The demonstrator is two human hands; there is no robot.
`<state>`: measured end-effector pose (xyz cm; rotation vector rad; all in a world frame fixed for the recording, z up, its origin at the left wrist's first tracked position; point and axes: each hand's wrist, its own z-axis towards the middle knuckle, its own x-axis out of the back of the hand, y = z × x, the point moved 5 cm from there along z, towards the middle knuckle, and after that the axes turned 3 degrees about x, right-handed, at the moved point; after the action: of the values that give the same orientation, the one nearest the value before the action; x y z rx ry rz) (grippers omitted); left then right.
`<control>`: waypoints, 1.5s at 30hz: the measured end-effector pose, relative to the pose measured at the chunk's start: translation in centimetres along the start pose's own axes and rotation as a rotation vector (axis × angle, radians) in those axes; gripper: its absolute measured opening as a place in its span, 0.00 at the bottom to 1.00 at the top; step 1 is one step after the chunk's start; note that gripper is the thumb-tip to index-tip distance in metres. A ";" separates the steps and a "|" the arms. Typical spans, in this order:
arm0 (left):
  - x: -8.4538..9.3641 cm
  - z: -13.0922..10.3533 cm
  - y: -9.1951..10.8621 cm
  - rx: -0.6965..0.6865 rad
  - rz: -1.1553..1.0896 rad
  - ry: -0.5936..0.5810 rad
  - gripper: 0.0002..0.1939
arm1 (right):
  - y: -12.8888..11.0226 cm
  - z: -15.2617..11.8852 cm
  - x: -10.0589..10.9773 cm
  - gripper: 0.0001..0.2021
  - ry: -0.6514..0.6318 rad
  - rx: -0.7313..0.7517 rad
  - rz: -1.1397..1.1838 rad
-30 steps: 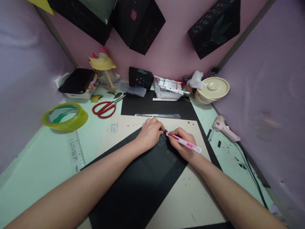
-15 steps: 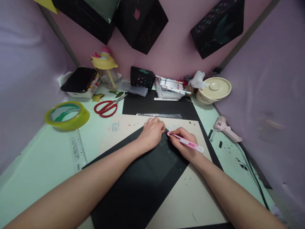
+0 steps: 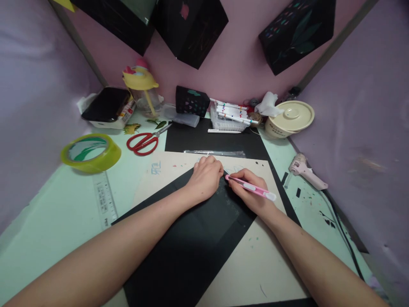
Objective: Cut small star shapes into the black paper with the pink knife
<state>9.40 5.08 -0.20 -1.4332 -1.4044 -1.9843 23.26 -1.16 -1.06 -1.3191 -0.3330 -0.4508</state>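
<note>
A large sheet of black paper (image 3: 182,256) lies slantwise, with faint pale marks near its far corner. My left hand (image 3: 207,175) presses on that far corner, its fingers curled and close together, fingertips partly hidden. In my right hand (image 3: 251,187) is a pink craft knife (image 3: 255,190), gripped like a pen. Its tip points at the paper's corner, close beside my left fingers; the blade is too small to make out. Beneath the black paper is a cream board (image 3: 230,273) with pencil and coloured marks.
On the left are yellow-green tape (image 3: 111,157), a clear ruler (image 3: 106,200) and red scissors (image 3: 142,143). Markers (image 3: 231,111), a yellow-lidded cup (image 3: 142,85) and a cream lidded bowl (image 3: 290,119) stand behind. A glue gun (image 3: 306,170) with its cord lies right. Black boxes (image 3: 191,34) hang above.
The whole view has shifted slightly. Both hands stay at the paper's corner, and the knife keeps almost the same position and tilt.
</note>
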 end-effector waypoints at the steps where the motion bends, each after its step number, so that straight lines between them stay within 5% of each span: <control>1: 0.0 0.0 0.0 -0.001 0.000 0.000 0.06 | 0.1 0.0 0.0 0.08 0.002 -0.003 0.005; 15: 0.5 0.2 -0.5 -0.034 -0.088 0.016 0.05 | -1.1 -0.3 0.8 0.04 0.088 0.068 -0.092; 24: 0.3 0.2 -0.9 -0.041 -0.138 0.026 0.05 | -2.2 -0.1 0.0 0.02 -0.047 0.207 -0.208; 38: 0.5 0.1 -0.9 -0.043 -0.152 0.027 0.05 | -1.9 -0.1 -0.3 0.03 -0.070 0.292 -0.271; 45: 0.6 0.2 -0.9 -0.048 -0.158 0.029 0.05 | -0.8 -0.1 0.5 0.02 0.059 0.090 -0.103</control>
<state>8.58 5.79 -0.13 -1.3452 -1.5089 -2.1395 23.30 -1.47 -0.10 -1.2027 -0.3687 -0.5546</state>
